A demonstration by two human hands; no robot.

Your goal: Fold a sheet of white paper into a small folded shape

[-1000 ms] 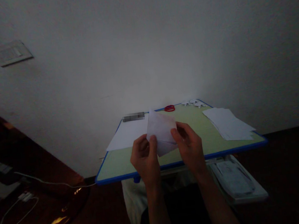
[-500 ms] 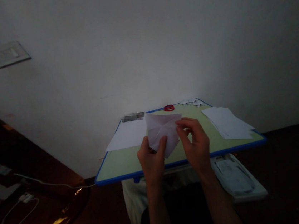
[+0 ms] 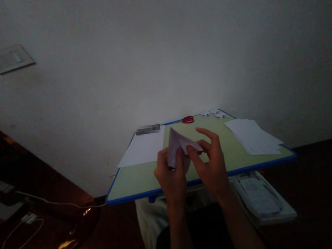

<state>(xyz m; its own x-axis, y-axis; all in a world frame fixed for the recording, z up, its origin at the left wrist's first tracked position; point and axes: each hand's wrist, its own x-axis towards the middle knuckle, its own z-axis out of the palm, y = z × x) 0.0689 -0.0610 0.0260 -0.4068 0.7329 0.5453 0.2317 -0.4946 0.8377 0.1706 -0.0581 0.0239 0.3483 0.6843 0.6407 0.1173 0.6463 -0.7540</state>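
Note:
Both my hands hold a folded white paper (image 3: 178,146) above the near edge of a small green table (image 3: 136,180) with a blue rim. My left hand (image 3: 170,178) pinches the paper's lower left side, thumb on top. On the right side, my right hand (image 3: 211,165) grips it with thumb and bent fingers, while its forefinger sticks up. The paper is creased into a pointed, partly collapsed shape.
A flat white sheet (image 3: 143,148) lies at the table's left, a stack of white sheets (image 3: 253,136) at its right. Red scissors (image 3: 187,119) and small white paper pieces (image 3: 215,114) sit at the far edge. Cables (image 3: 29,218) run over the dark floor at left.
The paper has gone from an opened, spread shape to a narrower folded one. My hands have drawn closer together around it.

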